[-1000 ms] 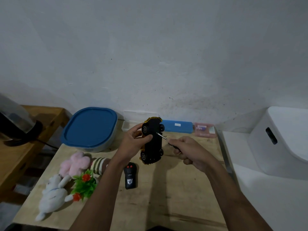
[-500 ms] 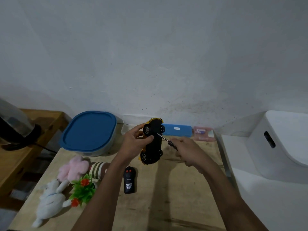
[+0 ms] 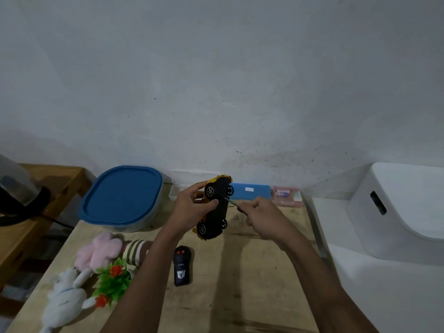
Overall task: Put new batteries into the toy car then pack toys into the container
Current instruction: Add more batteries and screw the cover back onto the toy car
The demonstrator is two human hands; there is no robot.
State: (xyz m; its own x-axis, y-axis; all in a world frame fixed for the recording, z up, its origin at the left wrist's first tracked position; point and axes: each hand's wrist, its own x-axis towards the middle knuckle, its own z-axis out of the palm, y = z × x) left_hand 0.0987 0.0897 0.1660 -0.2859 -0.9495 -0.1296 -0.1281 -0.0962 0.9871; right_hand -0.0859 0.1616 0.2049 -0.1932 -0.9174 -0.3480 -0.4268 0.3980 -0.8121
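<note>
**Here, a toy car held belly-out with a screwdriver at its underside**

Plainly, the toy car (image 3: pixel 217 210) is off the table (image 3: pixel 240 296), held up over its far half and tipped nearly on end. Its black underside and four wheels face the camera. The yellow body shows only as slivers at the top and bottom edges. The left hand (image 3: pixel 192 207) grips the car from the left, with the thumb lying across the chassis just under the upper wheels. The fingers behind the car are hidden.

The right hand (image 3: pixel 264 217) is clenched around a thin screwdriver (image 3: pixel 236 205). The handle is almost wholly buried in the fist, and only the metal shaft and a little dark grip show. The tip meets the underside below the upper pair of wheels. What it touches there is too small to make out.

The container (image 3: pixel 122 195) sits at the table's back left corner with its blue lid on, so its inside is hidden. At the front left lie a pink plush (image 3: pixel 99 251), a plastic plant (image 3: pixel 113 282) with red flowers, and a white plush (image 3: pixel 64 299) cut off by the lower edge. Beside them a striped toy (image 3: pixel 134 251) is partly hidden behind the left forearm. A black remote (image 3: pixel 181 265) lies between the forearms.

Along the wall, a clear tray (image 3: pixel 175 191) is mostly hidden behind the left hand and the car. To its right are a blue box (image 3: pixel 252 189) and a pink box (image 3: pixel 286 195), whose labels are too blurred to read. A white bin (image 3: pixel 403 207) on the right and a dark appliance (image 3: pixel 16 188) on a side table (image 3: pixel 48 188) on the left are both cut off by the frame.
</note>
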